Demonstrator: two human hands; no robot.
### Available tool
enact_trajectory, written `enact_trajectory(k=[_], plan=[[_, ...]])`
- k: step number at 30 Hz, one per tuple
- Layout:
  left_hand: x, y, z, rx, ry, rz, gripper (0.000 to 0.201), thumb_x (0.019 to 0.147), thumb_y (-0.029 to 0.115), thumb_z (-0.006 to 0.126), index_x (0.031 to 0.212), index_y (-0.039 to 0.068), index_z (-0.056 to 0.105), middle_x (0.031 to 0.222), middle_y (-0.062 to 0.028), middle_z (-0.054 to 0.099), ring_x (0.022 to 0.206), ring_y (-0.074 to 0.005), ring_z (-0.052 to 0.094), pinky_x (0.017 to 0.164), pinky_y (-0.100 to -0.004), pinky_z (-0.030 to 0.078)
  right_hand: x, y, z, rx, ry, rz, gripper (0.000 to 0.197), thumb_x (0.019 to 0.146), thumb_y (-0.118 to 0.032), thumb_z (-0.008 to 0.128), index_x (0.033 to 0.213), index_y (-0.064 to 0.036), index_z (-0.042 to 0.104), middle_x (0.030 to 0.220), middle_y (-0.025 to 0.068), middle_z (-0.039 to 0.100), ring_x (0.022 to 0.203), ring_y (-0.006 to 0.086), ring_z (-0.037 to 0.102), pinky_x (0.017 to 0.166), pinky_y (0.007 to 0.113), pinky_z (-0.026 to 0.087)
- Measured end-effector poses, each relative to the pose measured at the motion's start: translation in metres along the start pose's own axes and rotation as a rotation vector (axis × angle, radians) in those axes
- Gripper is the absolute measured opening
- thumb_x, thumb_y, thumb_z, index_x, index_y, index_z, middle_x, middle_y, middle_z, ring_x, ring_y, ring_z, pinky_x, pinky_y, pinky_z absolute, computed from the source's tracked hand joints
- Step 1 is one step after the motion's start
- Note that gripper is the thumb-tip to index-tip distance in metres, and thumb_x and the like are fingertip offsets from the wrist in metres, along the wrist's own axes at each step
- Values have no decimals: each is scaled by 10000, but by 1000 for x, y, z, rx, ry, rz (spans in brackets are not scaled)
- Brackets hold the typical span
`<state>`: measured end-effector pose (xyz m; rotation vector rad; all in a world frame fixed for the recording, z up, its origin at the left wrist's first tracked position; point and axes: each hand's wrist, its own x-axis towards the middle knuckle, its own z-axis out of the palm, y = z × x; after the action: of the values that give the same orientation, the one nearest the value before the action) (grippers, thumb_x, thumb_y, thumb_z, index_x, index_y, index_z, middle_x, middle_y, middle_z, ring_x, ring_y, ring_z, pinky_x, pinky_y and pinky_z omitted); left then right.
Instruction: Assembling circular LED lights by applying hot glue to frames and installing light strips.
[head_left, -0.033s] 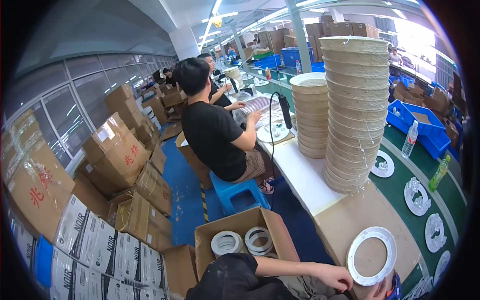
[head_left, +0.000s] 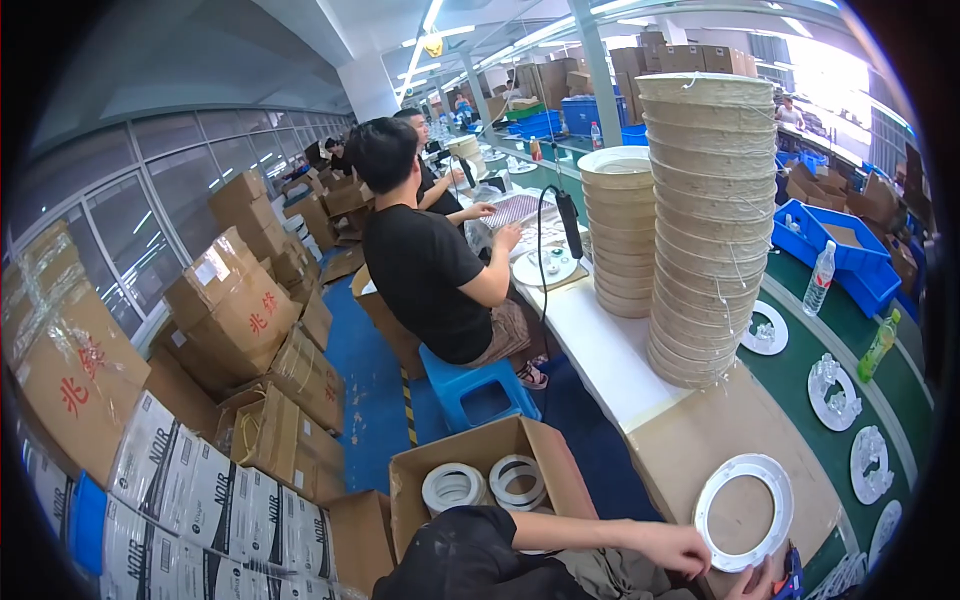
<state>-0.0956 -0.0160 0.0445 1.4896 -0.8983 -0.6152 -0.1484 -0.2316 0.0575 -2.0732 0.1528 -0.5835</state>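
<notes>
Left hand (head_left: 676,547) reaches in along the lower edge of the frame with its fingers bent and narrowly spaced, just beside the lower-left rim of the white ring (head_left: 784,507); whether its fingertips touch that rim, I cannot tell; right hand (head_left: 757,580) is cut off by the bottom edge, its fingers at the ring's lower rim, and I cannot tell whether it grips or merely rests there. The ring lies at the lower right of the frame on a brown sheet (head_left: 672,437) covering the near end of the desk (head_left: 597,352); an uneven push could, I judge, slide it off the sheet or into the blue-handled tool (head_left: 790,578) near the right hand; a knock from an elbow or the ring could topple the tall stack of round shades (head_left: 710,230) above it, since that stack is high and leans slightly. The ring lies flat, its opening facing up; being round, it has no true long axis, though it looks slightly longer up the frame than across.
</notes>
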Motion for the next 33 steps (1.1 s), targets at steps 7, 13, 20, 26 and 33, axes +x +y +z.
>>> enact_trajectory(k=[7,13,20,26,33], plan=[[26,-15,-94,421,693,158,217,879,109,579,1062,0,622,989,-141,639,904,-249,624,783,-370,507,23,-63,-7,-315,-107,-170,425,826,-158,630,1177,78,587,1100,310,615,1050,439,586,924,461,452],[48,-51,-109,556,619,115,392,849,114,589,1224,11,544,1257,-170,556,1164,-348,547,1000,-441,426,42,-3,12,-194,108,-334,271,911,-130,571,1120,33,623,1010,231,676,951,366,650,838,415,509],[57,-65,-100,494,551,52,387,794,77,581,1179,39,578,1286,-202,531,1161,-401,530,1000,-436,428,38,104,27,139,-36,128,392,1003,-63,426,1374,64,438,1401,205,487,1284,285,484,1073,353,369],[69,-73,-98,568,524,-42,413,813,63,557,1223,35,595,1283,-205,562,1262,-379,477,1068,-430,379,34,98,23,56,137,108,325,982,-69,471,1259,81,550,1271,193,591,1183,269,558,1033,363,408],[53,-58,-114,583,570,-149,467,802,-30,485,1255,10,593,1328,-165,537,1289,-331,462,1088,-407,347,48,53,30,-11,175,-10,265,798,6,590,1059,2,634,1194,190,622,1073,341,619,927,385,492]])
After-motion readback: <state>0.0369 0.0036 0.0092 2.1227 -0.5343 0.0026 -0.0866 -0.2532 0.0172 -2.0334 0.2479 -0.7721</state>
